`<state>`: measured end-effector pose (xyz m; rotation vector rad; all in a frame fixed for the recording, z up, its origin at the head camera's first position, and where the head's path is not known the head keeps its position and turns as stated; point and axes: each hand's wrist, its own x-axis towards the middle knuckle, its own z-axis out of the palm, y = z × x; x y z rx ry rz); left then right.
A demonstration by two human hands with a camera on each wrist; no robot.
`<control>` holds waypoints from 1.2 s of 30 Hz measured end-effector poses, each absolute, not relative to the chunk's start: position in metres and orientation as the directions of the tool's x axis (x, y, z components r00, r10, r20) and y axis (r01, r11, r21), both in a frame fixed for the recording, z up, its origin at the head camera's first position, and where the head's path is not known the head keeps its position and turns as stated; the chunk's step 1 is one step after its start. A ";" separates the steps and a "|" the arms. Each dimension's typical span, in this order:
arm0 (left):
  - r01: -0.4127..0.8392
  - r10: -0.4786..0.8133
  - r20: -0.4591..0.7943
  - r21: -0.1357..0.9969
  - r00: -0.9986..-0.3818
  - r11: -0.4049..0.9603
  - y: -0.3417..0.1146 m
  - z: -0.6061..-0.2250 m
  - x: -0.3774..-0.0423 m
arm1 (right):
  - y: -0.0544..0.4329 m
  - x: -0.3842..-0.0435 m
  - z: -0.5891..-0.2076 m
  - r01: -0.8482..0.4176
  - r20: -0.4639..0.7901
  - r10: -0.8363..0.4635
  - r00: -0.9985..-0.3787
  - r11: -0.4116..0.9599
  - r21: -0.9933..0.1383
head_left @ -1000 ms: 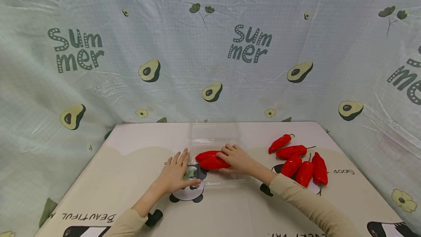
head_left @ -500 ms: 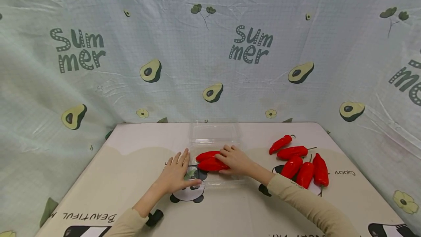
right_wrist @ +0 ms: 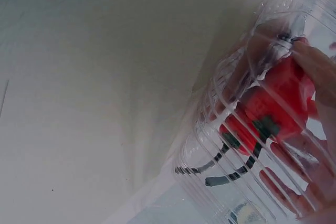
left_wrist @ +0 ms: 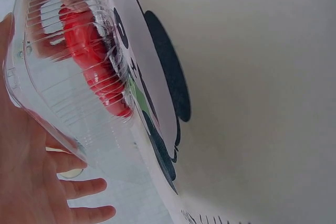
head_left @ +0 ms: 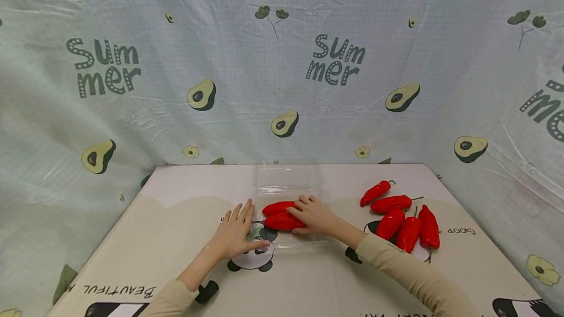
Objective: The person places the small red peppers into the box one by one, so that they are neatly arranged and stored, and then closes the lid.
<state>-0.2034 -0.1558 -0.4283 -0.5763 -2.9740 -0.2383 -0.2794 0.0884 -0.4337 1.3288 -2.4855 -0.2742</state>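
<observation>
Our right grip [head_left: 319, 217] is closed around the front pepper [head_left: 281, 220], its fingers bent over the far side and its thumb lower on the near side, so it spreads only about as wide as the pepper's body. Our left grip [head_left: 235, 236] holds nothing and is spread wide, its fingers nearly straight beside the left edge of the clear container [head_left: 304, 245], with the thumb by the near left corner; we cannot tell how firmly it presses. Both the front pepper and the back pepper [head_left: 275, 207] lie inside the container, side by side. We see their long axes run left to right, roughly along the near edge, with the tapered ends pointing left in the head view. From the right wrist we make out, through the ribbed wall, two green caps with dark stems [right_wrist: 231, 176] on the side facing that camera; in the head view our hand covers those ends. Behind them, the container's lid [head_left: 288, 178] lies folded back, away from us, on the bench [head_left: 304, 287]. Off to our right, well apart from the container, five loose peppers [head_left: 408, 234] lie grouped together, pointing various ways.
</observation>
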 end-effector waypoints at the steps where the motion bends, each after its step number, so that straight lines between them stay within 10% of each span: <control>1: 0.378 0.362 0.130 0.133 -0.923 0.916 -0.156 -0.428 -0.203 | 0.088 -0.279 -0.433 -0.775 0.181 -0.834 -0.522 0.552 0.308; 36: 0.366 0.353 0.111 0.136 -0.929 0.921 -0.156 -0.431 -0.206 | 0.092 -0.280 -0.437 -0.790 0.147 -0.826 -0.545 0.564 0.240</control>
